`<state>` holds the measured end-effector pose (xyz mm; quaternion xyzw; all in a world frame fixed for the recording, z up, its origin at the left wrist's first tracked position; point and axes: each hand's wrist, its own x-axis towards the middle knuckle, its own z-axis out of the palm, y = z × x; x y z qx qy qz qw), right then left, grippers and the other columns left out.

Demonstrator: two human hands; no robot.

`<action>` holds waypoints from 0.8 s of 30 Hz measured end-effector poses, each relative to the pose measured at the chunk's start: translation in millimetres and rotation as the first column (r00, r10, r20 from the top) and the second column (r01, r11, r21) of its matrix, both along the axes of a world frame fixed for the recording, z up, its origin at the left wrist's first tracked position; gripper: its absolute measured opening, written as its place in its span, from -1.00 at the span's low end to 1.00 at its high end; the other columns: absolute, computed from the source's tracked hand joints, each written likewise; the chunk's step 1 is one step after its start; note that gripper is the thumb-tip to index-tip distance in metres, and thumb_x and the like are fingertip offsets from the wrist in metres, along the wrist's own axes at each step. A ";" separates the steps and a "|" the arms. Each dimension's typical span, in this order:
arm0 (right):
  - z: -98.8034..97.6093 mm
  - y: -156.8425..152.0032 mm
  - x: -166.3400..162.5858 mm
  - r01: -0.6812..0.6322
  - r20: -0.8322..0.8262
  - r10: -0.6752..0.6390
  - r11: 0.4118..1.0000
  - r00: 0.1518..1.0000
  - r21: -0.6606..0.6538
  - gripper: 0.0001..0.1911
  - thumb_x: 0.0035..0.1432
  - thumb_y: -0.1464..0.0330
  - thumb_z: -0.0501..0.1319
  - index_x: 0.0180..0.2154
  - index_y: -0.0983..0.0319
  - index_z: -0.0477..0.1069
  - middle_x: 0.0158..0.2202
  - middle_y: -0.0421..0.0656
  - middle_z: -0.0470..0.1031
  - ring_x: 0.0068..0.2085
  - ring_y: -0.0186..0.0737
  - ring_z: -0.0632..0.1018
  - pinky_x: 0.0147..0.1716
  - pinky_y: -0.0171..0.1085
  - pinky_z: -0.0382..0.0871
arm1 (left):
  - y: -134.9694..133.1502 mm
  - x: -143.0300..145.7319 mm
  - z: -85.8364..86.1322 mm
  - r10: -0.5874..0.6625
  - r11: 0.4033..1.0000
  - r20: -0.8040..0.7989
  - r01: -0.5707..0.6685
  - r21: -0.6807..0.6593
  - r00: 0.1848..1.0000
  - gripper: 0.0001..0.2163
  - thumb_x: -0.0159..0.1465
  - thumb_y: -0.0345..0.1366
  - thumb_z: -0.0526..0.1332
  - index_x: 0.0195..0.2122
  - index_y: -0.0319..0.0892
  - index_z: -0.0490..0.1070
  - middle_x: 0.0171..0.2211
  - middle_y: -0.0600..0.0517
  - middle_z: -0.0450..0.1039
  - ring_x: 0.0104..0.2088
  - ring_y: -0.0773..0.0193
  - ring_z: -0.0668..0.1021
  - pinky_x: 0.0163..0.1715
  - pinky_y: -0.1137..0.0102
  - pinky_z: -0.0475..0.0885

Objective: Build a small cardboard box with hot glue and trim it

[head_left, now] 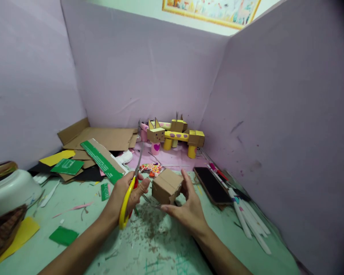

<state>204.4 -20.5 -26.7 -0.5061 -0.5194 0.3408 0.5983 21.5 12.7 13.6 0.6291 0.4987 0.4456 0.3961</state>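
Yellow-handled scissors (126,204) are gripped in my left hand (127,194), their blades pointing up and away from me. My right hand (189,206) holds a small cardboard box (166,185) from its right side, thumb at the lower front and fingers along the right face. Just behind the box lies a colourful dotted scrap (151,169). Brown crumbs are scattered on the green table (157,244) below my hands.
Cardboard animal figures (176,135) stand at the back. Flat cardboard (103,138) and a green-printed strip (101,160) lie at left, near a white bowl-like object (14,193). At right are a phone (212,185) and several white markers (250,217). Purple panels (149,68) enclose the table.
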 end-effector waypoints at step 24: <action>18.4 0.4 3.6 -0.252 -0.634 0.160 0.966 0.756 -0.056 -0.52 -0.21 0.22 0.36 -0.17 0.20 0.41 -0.25 -0.10 0.59 -0.21 0.02 0.58 -0.25 -0.16 0.43 | -6.2 9.5 -3.9 -0.065 0.930 0.113 0.101 -0.354 0.991 -0.61 0.15 0.12 0.10 -0.51 -0.14 0.26 -0.80 0.16 0.29 -0.83 0.40 0.26 -0.82 0.53 0.12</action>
